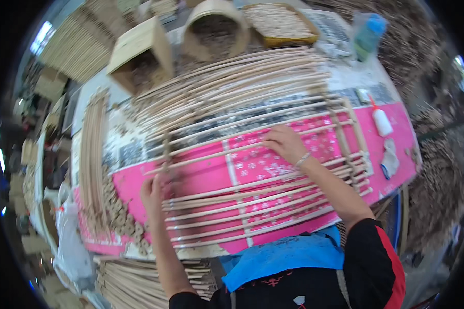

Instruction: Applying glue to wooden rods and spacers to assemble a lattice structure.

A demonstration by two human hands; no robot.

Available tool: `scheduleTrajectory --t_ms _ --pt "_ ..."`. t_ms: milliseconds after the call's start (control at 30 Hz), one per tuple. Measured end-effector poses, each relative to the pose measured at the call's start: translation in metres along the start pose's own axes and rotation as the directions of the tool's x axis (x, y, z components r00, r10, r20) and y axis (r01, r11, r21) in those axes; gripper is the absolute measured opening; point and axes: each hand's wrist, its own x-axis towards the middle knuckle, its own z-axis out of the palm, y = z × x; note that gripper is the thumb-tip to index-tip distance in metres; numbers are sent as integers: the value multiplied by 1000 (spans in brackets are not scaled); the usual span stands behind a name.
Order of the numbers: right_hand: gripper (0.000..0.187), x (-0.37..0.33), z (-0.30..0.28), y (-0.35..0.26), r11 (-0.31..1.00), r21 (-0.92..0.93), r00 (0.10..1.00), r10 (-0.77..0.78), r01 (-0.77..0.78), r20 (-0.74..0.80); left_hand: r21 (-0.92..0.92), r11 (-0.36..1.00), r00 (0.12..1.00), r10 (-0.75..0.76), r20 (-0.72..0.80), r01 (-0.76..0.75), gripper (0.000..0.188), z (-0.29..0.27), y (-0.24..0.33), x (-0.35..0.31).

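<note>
A rack of thin pale wooden rods (219, 193) lies across the pink part of the table in front of me. Its rods run between a slim crosspiece (166, 150) on the left and another crosspiece (340, 135) on the right. My right hand (286, 145) is closed, thumb and fingers pinching a rod right of the middle. At the left ends of the rods, beside the crosspiece, my left hand (152, 194) has its fingers drawn together; blur hides what they hold, if anything. More loose rods (232, 82) lie just beyond the rack.
Wooden rings or beads (119, 208) are heaped beside a bundle of rods (92, 154) at left. Behind stand a square wooden box (139, 49), a round wooden tub (203, 15) and a yellow tray (294, 40). A white glue bottle (381, 122) lies at right, near a blue-capped bottle (368, 38).
</note>
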Motion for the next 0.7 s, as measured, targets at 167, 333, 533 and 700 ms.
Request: scheduleTrajectory --t_ms 167,333,533,700 --pt "18 2 -1 -2 999 26 999 36 -36 17 589 587 735 678 19 -556 35 8 15 -5" --pt "17 3 -5 -7 999 29 998 39 -40 47 668 518 761 639 112 -534 36 21 23 0" --pt "17 4 -5 -8 998 14 997 55 -56 48 688 495 768 624 142 -530 36 24 13 9" --pt "17 12 -7 -16 991 -134 999 -3 8 33 695 501 757 646 96 -515 39 9 -3 4"
